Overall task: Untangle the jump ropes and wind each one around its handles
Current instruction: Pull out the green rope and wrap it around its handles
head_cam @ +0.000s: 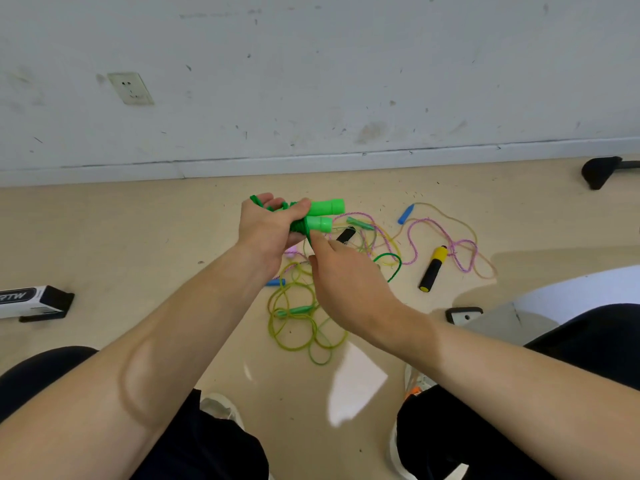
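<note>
My left hand point(268, 225) grips two bright green handles point(323, 214) held side by side, with dark green rope wound round them. My right hand point(341, 271) pinches that green rope just below the handles. A loose tail of the green rope point(393, 263) curves over the floor to the right. On the floor lie a yellow-green rope point(298, 327) in loose coils with a teal handle, a pink braided rope point(436, 237), a yellow-and-black handle point(433, 268), a black handle point(346, 234) and blue handles point(406, 214).
The floor is beige, with a white wall and baseboard behind. A black-and-white box point(33, 301) lies at the left. A black chair foot point(601, 171) is at the far right, a small black-framed object point(464, 315) near my right knee. My shoes point(221, 408) are below.
</note>
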`<state>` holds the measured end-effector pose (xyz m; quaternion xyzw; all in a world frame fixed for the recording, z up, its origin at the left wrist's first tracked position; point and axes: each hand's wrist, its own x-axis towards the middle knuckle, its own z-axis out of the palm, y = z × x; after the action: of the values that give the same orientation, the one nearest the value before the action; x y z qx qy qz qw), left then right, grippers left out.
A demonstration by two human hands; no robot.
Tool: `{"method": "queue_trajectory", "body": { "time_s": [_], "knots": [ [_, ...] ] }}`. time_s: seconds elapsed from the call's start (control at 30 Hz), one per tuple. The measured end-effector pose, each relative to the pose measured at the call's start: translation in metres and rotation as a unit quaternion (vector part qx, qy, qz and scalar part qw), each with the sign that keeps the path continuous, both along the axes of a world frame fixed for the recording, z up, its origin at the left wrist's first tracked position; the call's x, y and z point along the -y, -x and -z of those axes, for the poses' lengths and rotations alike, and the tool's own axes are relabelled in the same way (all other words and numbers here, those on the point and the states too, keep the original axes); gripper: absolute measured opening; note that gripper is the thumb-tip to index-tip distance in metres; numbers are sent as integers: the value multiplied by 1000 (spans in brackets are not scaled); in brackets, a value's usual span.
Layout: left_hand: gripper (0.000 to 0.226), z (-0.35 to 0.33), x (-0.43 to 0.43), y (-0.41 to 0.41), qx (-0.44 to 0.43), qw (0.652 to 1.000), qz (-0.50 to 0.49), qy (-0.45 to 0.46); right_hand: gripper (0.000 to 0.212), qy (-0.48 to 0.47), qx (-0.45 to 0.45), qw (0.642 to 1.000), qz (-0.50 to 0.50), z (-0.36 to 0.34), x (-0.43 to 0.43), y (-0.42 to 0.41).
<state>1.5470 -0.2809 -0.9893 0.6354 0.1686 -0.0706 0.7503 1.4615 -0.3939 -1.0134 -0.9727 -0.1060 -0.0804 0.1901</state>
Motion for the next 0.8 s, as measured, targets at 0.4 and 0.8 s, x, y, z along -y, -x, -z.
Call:
{"method": "queue_trajectory", "body": {
  "time_s": [0.4,0.8],
  "knots": [
    [17,-20,-22,-1,-43,981,157,102,50,-278,-282,917,-34,18,49,-31],
    [60,-14,-14,11,46,946,271,-174,20,-313,-269,910,18,-24,79,-58]
  ]
}}
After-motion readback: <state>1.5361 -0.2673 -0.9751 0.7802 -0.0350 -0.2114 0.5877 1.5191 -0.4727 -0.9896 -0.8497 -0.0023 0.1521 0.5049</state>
